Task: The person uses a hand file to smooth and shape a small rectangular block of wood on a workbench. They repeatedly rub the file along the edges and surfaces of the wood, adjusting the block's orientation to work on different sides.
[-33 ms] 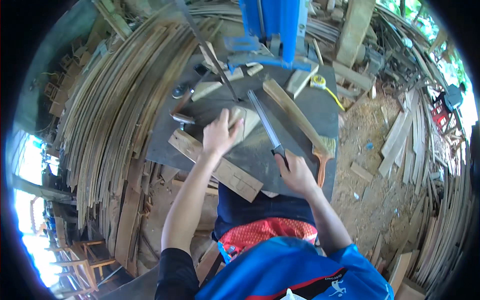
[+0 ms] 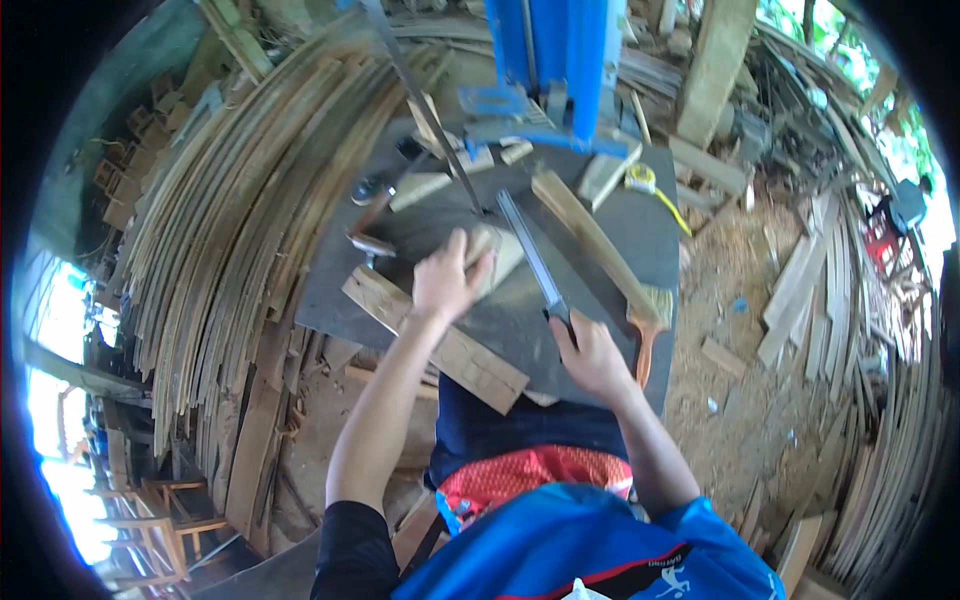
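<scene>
My left hand is closed on a pale wooden block lying on the dark worktable, beside the lower end of an upright band-saw blade. My right hand grips the black handle of a long, straight metal tool, which angles up toward the blade, just right of the block. A marked board lies across the near left of the table. A wooden batten and an orange-handled brush lie to the right of my right hand.
A blue machine column stands at the back, with a yellow tape measure and offcuts around its foot. A metal-headed tool lies at the left. Long planks are stacked left, loose boards right, and wooden frames lower left.
The whole scene sits slightly lower in the picture. My hands keep their grips on the block and the metal tool, with little visible movement against the table.
</scene>
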Demonstrator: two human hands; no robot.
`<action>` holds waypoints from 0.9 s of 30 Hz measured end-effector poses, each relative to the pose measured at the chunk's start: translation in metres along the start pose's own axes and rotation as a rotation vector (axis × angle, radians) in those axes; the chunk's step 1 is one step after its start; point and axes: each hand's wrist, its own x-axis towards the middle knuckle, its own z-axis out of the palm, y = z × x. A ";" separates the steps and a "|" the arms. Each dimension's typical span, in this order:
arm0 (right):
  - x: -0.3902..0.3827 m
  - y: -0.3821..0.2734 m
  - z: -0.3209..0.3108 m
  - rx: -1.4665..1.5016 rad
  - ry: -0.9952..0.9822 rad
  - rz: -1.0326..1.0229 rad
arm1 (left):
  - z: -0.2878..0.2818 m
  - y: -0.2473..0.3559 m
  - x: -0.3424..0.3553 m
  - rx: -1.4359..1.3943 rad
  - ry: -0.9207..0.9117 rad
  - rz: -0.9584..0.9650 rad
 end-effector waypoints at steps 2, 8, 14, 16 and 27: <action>0.004 0.003 0.009 0.004 -0.024 -0.013 | -0.003 0.005 -0.006 -0.025 -0.009 -0.001; 0.007 0.010 0.008 0.036 -0.152 0.183 | -0.018 0.021 -0.007 -0.017 -0.042 0.041; 0.029 0.034 0.013 0.028 -0.177 0.124 | -0.015 0.020 -0.012 0.004 -0.040 0.108; 0.036 0.022 0.016 0.024 -0.197 0.180 | -0.016 0.016 -0.010 0.013 -0.033 0.104; 0.029 0.030 0.000 -0.204 -0.117 0.043 | -0.008 0.013 0.005 -0.012 -0.022 0.086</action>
